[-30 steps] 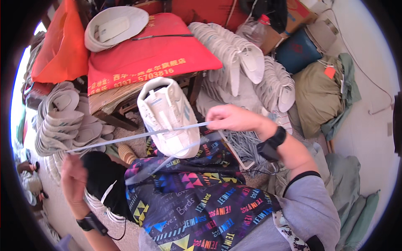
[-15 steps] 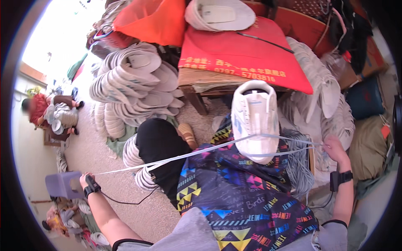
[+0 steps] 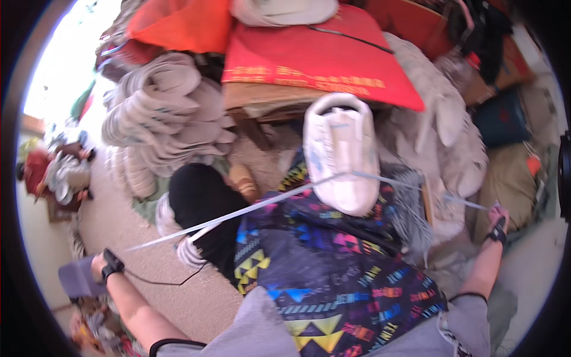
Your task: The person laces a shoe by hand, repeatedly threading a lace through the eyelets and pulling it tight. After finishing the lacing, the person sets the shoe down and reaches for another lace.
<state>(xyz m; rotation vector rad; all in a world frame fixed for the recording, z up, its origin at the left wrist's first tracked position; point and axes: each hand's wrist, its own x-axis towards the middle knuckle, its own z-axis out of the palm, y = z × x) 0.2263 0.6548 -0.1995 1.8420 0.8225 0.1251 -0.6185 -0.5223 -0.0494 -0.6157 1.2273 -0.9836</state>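
A white sneaker upper (image 3: 345, 157) sits toe toward me above my lap, over the patterned apron (image 3: 333, 262). A pale grey-blue shoelace (image 3: 256, 207) crosses its front and stretches taut to both sides. My right hand (image 3: 498, 215), far out to the right, is closed on one end. On the left, the other length runs to my left hand (image 3: 101, 266), which is closed, its fingers mostly hidden by the wrist strap. Beside that hand is a lavender-grey flat piece (image 3: 77, 279); whether I hold it, I cannot tell. No tool is visible in either hand.
A bundle of grey laces (image 3: 410, 208) hangs right of the upper. Stacked shoe uppers (image 3: 154, 107) stand left, and more (image 3: 449, 125) at right. Ahead is a small wooden table (image 3: 256, 98) with a red bag (image 3: 315, 56). Another person (image 3: 35, 169) sits far left.
My right hand has moved outward to the right, drawing the lace farther; its two strands there now look like one. The whole view has shifted.
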